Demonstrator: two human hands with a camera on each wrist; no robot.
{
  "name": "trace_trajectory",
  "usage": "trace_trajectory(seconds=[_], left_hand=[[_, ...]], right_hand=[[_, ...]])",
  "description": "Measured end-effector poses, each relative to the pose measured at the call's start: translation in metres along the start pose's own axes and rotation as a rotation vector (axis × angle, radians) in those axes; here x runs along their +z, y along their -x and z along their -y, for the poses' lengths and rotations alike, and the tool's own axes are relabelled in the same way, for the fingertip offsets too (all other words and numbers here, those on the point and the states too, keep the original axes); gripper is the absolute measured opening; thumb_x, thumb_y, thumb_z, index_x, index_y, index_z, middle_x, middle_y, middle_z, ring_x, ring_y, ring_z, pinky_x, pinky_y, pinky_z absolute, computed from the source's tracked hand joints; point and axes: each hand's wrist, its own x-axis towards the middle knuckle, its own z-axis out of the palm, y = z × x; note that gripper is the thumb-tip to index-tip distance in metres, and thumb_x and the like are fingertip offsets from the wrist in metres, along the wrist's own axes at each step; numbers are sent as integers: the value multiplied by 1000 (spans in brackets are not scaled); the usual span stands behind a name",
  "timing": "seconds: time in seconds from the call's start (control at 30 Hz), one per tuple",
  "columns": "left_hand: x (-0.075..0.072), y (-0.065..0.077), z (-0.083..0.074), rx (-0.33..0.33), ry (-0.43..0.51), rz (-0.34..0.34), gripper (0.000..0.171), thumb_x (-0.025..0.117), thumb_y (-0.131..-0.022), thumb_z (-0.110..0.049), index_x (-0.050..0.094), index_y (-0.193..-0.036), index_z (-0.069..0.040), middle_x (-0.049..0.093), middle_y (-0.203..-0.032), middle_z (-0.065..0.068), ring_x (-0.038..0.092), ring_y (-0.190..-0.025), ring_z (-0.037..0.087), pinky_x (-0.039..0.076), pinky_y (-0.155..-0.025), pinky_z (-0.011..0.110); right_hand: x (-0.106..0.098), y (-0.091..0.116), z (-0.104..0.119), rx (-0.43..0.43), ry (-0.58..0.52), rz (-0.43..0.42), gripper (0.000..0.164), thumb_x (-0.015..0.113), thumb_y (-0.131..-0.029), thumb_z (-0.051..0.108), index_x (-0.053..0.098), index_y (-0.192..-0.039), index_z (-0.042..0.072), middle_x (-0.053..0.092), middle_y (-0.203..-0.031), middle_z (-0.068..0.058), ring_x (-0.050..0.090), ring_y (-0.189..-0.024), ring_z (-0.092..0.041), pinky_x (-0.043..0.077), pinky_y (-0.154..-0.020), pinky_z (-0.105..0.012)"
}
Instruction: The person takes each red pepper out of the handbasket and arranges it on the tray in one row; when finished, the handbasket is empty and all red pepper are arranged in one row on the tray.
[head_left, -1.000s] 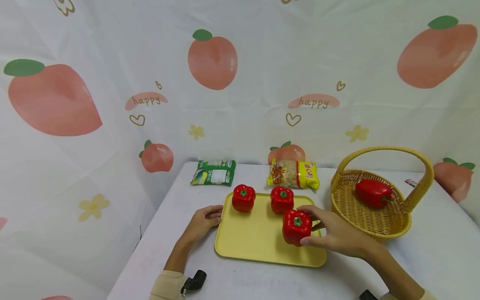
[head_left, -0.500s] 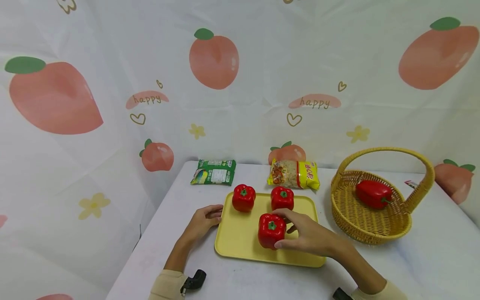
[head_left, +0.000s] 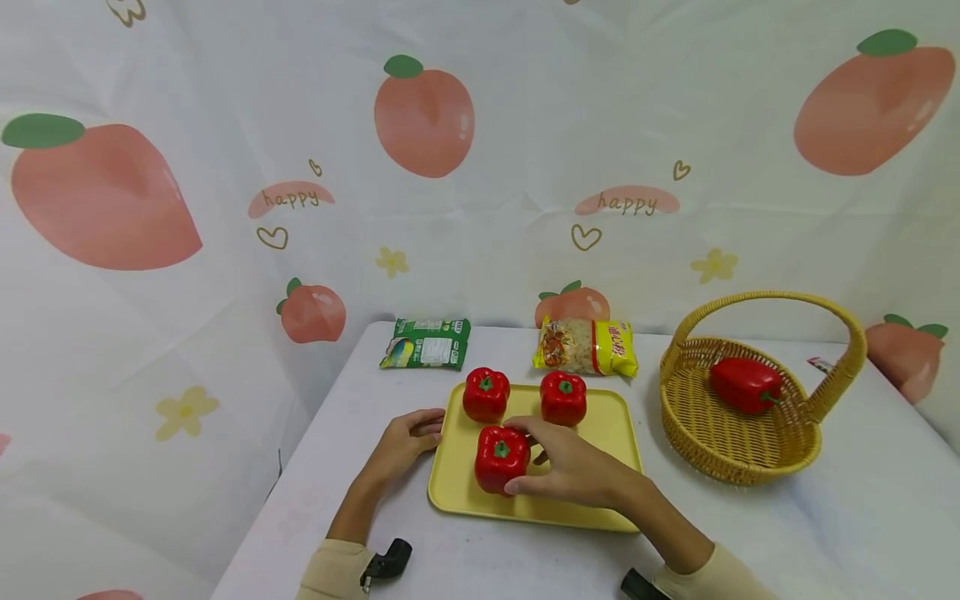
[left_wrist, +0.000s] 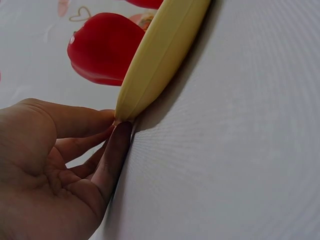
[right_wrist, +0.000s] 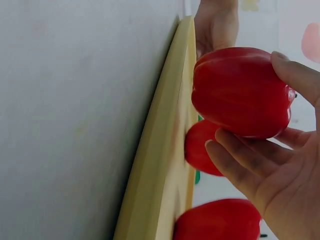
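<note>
My right hand [head_left: 566,464] grips a red bell pepper [head_left: 501,460] between thumb and fingers, over the left front part of a yellow tray [head_left: 577,510]. In the right wrist view this bell pepper [right_wrist: 240,92] lies close over the tray's surface, its green stem mostly hidden. Two more red bell peppers stand along the tray's back, one at the left [head_left: 486,395] and one at the middle right [head_left: 562,398]. My left hand [head_left: 402,445] is at the tray's left edge; in the left wrist view its thumb and fingertips [left_wrist: 120,131] pinch the tray rim [left_wrist: 157,62].
To the right stands a wicker basket [head_left: 693,442] with a tall handle, one red bell pepper [head_left: 745,385] lying on its side inside. Behind the tray lie a green packet [head_left: 427,344] and a yellow packet [head_left: 587,347]. A printed curtain [head_left: 510,208] hangs behind the table.
My right hand has carried the bell pepper leftward across the tray, from its right side to its left front. The left hand stays at the tray's edge.
</note>
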Motion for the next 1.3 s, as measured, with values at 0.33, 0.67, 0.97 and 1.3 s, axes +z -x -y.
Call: trace_trajectory(seconds=[0.33,0.67,0.97,1.3], left_hand=[[0,0,-2,8,2,9,40,65,-101,-2,64,-141,2,72,-132,15,70,-122,29,59,-102,38],[0,0,-3,3,-17,9,41,65,-101,-3,64,-142,2,72,-133,15,70,-123,30,58,-104,40],[0,0,0,-2,-22,4,40,66,-102,-2,64,-142,2,72,-133,14,70,-123,29,59,-103,39],[-1,0,0,9,-31,5,41,66,-101,-3,64,-142,1,72,-133,15,70,-123,29,57,-106,41]], right_hand=[[13,-13,4,-4,-7,35,78,83,-89,46,48,-154,18,63,-139,9,60,-127,-17,59,-93,-28],[17,-14,2,4,-15,43,79,83,-89,45,47,-155,20,61,-141,9,59,-129,-17,59,-94,-27],[18,-13,2,15,-22,56,84,84,-88,46,45,-157,19,60,-144,7,59,-130,-19,59,-96,-30],[20,-12,1,-3,-10,63,88,84,-88,47,43,-159,16,59,-146,7,59,-130,-18,59,-100,-35]])
